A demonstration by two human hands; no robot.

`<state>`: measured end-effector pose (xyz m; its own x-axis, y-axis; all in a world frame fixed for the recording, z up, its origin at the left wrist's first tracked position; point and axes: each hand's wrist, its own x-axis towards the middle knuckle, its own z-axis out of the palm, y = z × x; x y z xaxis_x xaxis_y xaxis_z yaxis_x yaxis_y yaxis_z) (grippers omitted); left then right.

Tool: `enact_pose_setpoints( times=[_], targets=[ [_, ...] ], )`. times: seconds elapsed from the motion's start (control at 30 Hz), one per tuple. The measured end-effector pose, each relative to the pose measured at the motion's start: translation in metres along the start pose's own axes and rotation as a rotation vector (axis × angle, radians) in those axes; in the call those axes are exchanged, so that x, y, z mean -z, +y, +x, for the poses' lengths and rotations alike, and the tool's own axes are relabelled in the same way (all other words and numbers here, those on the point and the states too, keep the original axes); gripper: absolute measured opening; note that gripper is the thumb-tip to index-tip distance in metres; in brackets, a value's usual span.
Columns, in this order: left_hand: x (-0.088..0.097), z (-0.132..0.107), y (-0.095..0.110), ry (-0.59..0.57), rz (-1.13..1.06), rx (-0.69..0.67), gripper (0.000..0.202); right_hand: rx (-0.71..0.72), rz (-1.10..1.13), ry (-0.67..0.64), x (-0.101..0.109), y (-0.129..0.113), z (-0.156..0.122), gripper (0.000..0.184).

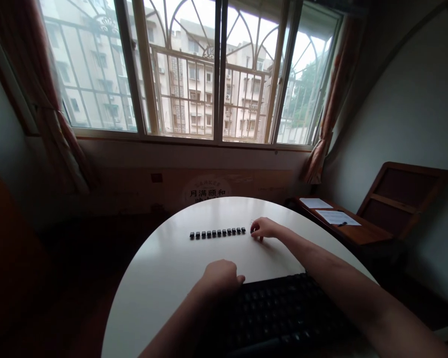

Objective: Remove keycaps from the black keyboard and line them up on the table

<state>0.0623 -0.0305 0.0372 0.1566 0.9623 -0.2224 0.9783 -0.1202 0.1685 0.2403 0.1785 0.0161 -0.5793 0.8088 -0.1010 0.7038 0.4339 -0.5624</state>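
A row of several small black keycaps (217,232) lies across the middle of the round white table (160,268). My right hand (264,228) reaches to the right end of that row, fingers curled down in a pinch on one more black keycap (252,230) that touches the table. My left hand (221,278) rests closed at the upper left corner of a black keyboard (283,313), which lies at the near edge of the table. Its fingers are tucked under, and I cannot make out whether they hold anything.
A wide barred window (209,74) with curtains (330,104) fills the wall beyond the table. A wooden side desk (354,228) with two paper sheets (338,217) stands at the right, beside a wooden frame (414,194). A printed cardboard box (209,188) stands under the sill.
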Motion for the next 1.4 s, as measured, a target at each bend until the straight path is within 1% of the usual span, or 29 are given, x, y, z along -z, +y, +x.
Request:
enact_pose_setpoints(
  times=[0.13,0.33,0.5,0.67,0.8,0.87,0.93,1.0,1.07,1.1,1.13,1.17,1.23,1.3,1.33,1.4],
  targets=[
    [0.001,-0.001,0.0,0.003,-0.031,0.006,0.043,-0.023,0.007,-0.033,-0.001,0.005,0.026,0.02],
    [0.002,0.0,0.0,-0.03,-0.02,0.023,0.042,-0.032,-0.008,-0.086,0.001,0.013,0.042,0.02],
    [0.005,-0.002,0.002,-0.044,0.02,0.041,0.043,-0.033,-0.013,-0.099,0.001,0.013,0.043,0.024],
    [0.004,-0.002,0.002,-0.035,0.02,0.038,0.043,-0.035,-0.027,-0.085,0.0,0.01,0.041,0.029],
    [0.004,-0.002,0.001,-0.038,0.007,0.036,0.046,-0.031,-0.04,-0.083,0.001,0.006,0.037,0.031],
    [0.004,-0.002,0.001,-0.046,-0.005,0.034,0.049,-0.016,-0.049,-0.066,0.003,0.003,0.033,0.035],
    [0.005,-0.002,0.002,-0.05,-0.016,0.029,0.05,0.01,-0.066,-0.016,0.007,-0.002,0.026,0.038],
    [0.006,-0.003,0.002,-0.05,-0.027,0.025,0.051,0.045,-0.095,0.092,0.012,-0.008,0.016,0.033],
    [0.007,-0.003,0.002,-0.057,-0.036,0.028,0.051,0.084,-0.124,0.252,0.018,-0.016,0.002,0.023],
    [0.008,-0.004,0.003,-0.064,-0.039,0.03,0.051,0.105,-0.132,0.335,0.021,-0.021,-0.008,0.024],
    [0.01,-0.004,0.003,-0.073,-0.04,0.032,0.051,0.125,-0.134,0.409,0.024,-0.026,-0.02,0.03],
    [0.011,-0.005,0.003,-0.083,-0.041,0.033,0.052,0.152,-0.125,0.469,0.027,-0.031,-0.034,0.036],
    [0.013,-0.005,0.003,-0.095,-0.04,0.028,0.052,0.232,-0.084,0.556,0.033,-0.039,-0.068,0.041],
    [0.014,-0.004,0.002,-0.1,-0.039,0.015,0.053,0.418,0.077,0.685,0.037,-0.044,-0.108,0.044],
    [0.014,-0.004,0.001,-0.1,-0.038,0.009,0.053,0.455,0.148,0.714,0.039,-0.045,-0.128,0.044],
    [0.014,-0.002,-0.001,-0.098,-0.031,0.001,0.052,0.463,0.296,0.805,0.039,-0.043,-0.165,0.051]
  ],
)
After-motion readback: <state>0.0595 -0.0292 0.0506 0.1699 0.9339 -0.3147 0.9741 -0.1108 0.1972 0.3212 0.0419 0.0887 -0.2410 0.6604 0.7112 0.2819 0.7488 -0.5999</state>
